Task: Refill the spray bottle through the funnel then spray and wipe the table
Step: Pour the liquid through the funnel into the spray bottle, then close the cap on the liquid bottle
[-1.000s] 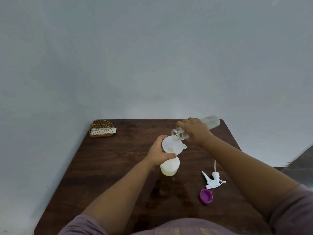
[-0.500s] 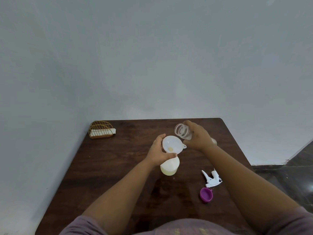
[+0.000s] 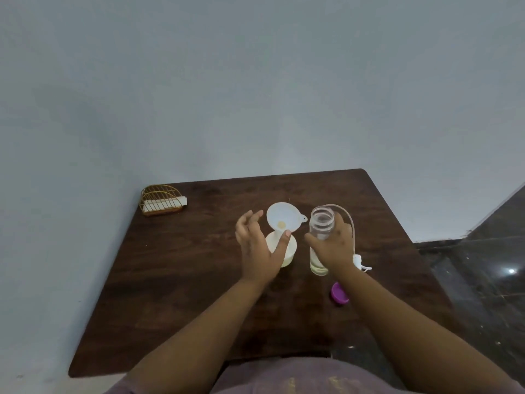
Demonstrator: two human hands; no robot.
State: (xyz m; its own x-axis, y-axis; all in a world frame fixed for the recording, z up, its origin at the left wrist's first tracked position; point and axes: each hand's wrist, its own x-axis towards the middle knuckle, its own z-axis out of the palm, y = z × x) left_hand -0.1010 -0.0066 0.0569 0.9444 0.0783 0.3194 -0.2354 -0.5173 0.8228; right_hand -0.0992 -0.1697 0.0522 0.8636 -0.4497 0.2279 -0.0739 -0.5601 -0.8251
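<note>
Pour looked done: right hand gripped clear bottle upright at funnel's 3 o'clock, left hand spread w/ thumb on funnel; next prob pull funnel.

The single head camera is looking forward and steeply down from above the near edge of the counter, close in, the wall filling twelve o'clock.

**Legible Markings**

None can be read. The clear bottle, the white funnel, the purple cap and the wire rack carry no text, label, brand or number — all visible surfaces are plain.
</note>
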